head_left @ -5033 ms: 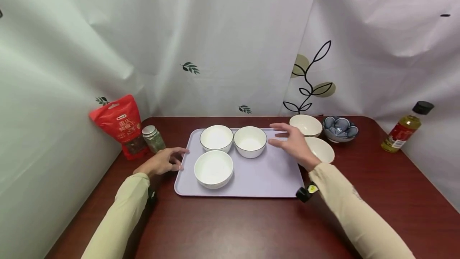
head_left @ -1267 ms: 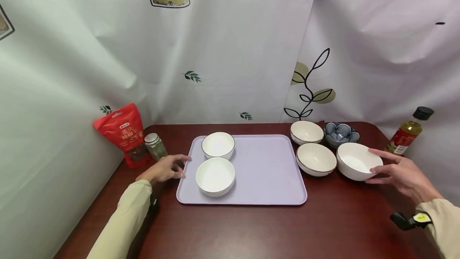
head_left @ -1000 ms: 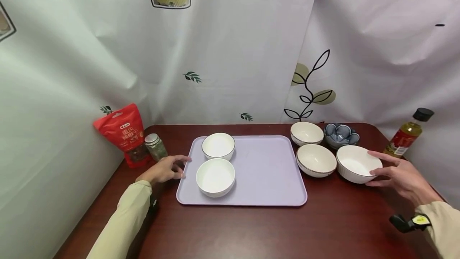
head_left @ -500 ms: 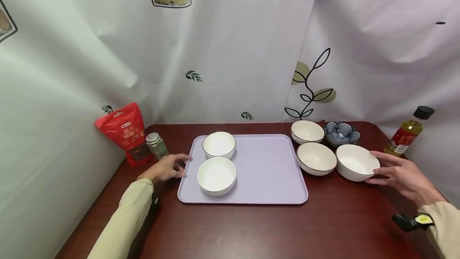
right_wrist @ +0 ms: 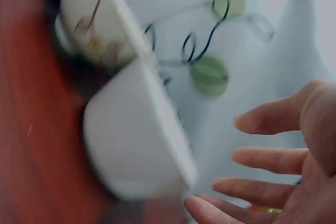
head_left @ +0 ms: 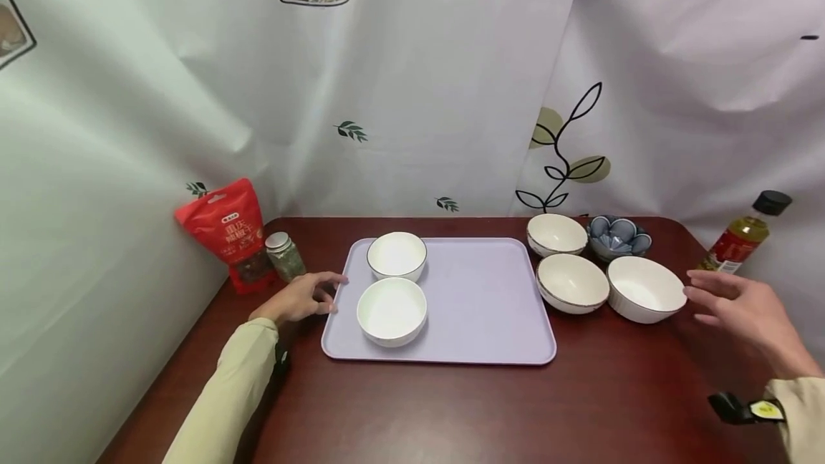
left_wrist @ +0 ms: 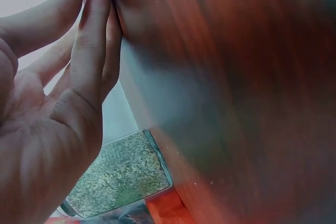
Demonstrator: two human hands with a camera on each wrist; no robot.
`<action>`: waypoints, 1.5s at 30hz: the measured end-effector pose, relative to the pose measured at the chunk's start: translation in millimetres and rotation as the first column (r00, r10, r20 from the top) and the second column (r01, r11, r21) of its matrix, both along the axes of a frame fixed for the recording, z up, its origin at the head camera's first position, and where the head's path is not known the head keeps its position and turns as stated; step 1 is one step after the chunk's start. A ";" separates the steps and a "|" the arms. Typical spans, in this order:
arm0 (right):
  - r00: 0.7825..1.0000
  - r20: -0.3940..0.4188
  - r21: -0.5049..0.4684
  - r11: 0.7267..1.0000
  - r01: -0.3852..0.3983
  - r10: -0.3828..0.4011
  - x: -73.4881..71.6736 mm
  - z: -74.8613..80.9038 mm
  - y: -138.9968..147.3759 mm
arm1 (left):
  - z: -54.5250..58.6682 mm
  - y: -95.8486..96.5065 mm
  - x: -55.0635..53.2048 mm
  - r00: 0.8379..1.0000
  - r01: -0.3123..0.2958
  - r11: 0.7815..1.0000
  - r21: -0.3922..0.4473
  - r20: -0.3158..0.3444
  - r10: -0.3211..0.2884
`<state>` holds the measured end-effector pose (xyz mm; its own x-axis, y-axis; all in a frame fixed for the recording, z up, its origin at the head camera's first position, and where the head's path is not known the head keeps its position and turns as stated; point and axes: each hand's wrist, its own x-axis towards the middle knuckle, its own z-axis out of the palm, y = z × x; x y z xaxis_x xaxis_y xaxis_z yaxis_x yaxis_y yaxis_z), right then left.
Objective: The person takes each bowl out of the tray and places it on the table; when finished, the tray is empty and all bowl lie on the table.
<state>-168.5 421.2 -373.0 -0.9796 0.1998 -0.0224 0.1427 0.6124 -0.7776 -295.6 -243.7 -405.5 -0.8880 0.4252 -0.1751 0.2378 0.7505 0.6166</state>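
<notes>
My left hand [head_left: 303, 297] holds the left edge of a lilac tray [head_left: 483, 299], index fingertip over the rim and thumb at its side. Two plain white bowls with thin dark rims, a back bowl [head_left: 396, 256] and a front bowl [head_left: 392, 312], stand on the tray's left half. On the table to the right, a fluted white bowl [head_left: 647, 290] sits beside a cream bowl [head_left: 572, 283]. My right hand [head_left: 750, 310] is just right of the fluted bowl, fingers spread, holding nothing. The right wrist view shows a gap between the fingers and this white bowl [right_wrist: 136, 135].
Behind stand another cream bowl [head_left: 556, 235] and a blue patterned bowl [head_left: 619, 237]. An oil bottle [head_left: 735, 243] is at the far right. On the left are a red pouch [head_left: 225, 231] and a herb jar [head_left: 285, 256]. A curtain [head_left: 412, 92] hangs behind the table.
The fluted bowl, on the tray five seconds ago, now stands on the table beside the cream bowl. My right hand has let go of it and drawn right. The left hand keeps its place.
</notes>
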 end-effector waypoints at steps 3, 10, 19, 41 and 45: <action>0.998 -0.066 0.284 0.959 0.015 0.004 4.1 17.2 -20.9 | 2.3 2.4 -0.5 1.000 -0.014 1.000 -0.003 -0.001 0.014; 0.975 -0.203 0.487 0.873 0.022 0.088 -0.1 36.0 -85.2 | 6.4 4.2 -3.7 1.000 -0.002 1.000 -0.006 0.017 0.002; 0.931 -0.180 0.396 0.890 -0.228 0.318 -19.0 25.6 -180.2 | 7.3 -0.2 -10.6 0.999 0.014 0.999 0.031 0.048 -0.016; 0.747 0.036 -0.494 0.662 -0.564 0.664 -68.7 -26.2 -333.9 | 6.7 -0.7 -8.9 0.999 -0.006 1.000 -0.021 0.047 0.007; 0.788 0.065 -0.551 0.681 -0.483 0.612 -73.1 -29.7 -341.5 | 7.3 0.7 -8.4 0.999 -0.001 1.000 -0.019 0.041 0.001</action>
<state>-241.6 79.7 -402.7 -0.8602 -0.4722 -0.1924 0.1134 0.1906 -0.9751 -304.0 -243.0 -398.2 -0.8804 0.4207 -0.2189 0.2121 0.7622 0.6116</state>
